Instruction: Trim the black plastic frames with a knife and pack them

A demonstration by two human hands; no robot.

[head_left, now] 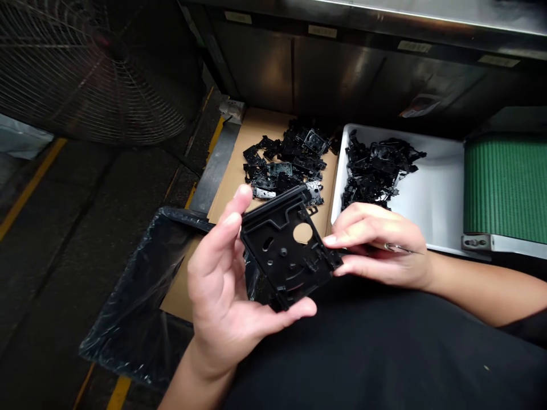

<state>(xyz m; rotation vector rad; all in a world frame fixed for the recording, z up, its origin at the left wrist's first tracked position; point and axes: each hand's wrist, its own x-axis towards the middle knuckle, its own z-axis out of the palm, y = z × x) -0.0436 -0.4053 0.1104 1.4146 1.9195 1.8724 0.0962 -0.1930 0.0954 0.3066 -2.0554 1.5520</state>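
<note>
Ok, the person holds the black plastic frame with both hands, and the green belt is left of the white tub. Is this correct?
No: the green conveyor belt is right of the white plastic tub, as the head view shows. The rest stands: the left hand and right hand hold the black plastic frame.

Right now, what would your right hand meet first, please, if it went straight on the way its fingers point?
The black plastic frame in the left hand; its edge seems right at the fingertips of the right hand, though depth is unclear.
</note>
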